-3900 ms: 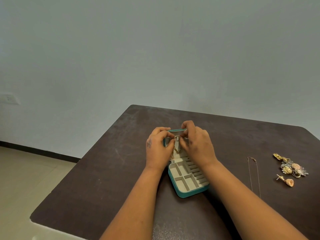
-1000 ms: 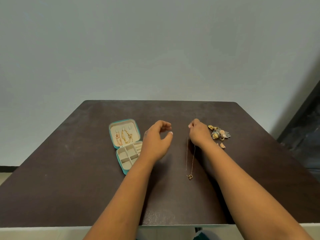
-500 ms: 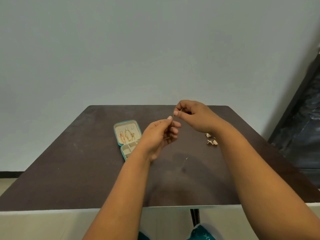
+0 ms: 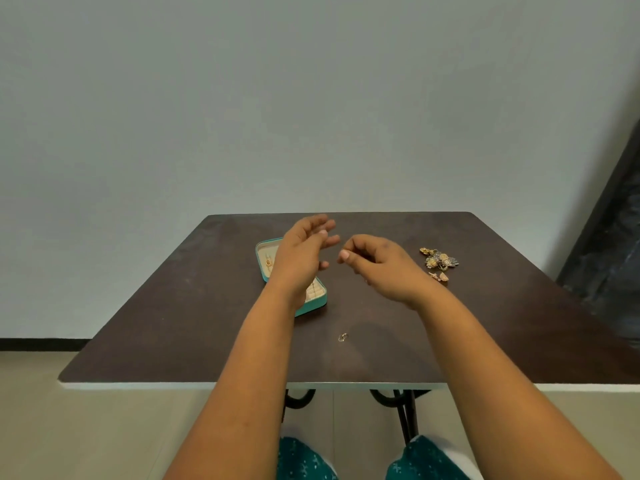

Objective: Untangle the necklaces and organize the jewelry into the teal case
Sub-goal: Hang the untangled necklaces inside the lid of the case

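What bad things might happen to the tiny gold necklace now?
1. The right hand seems to pinch a chain too thin to see; its pendant shows low near the table edge, so a slip might drop it to the floor.
2. The left hand hovers open over the teal case, hiding it, and might bump it.
3. The chain might snag the earring pile nearby.

Teal case [image 4: 313, 304] and earrings [image 4: 439, 260] flank bare tabletop [image 4: 363, 355].
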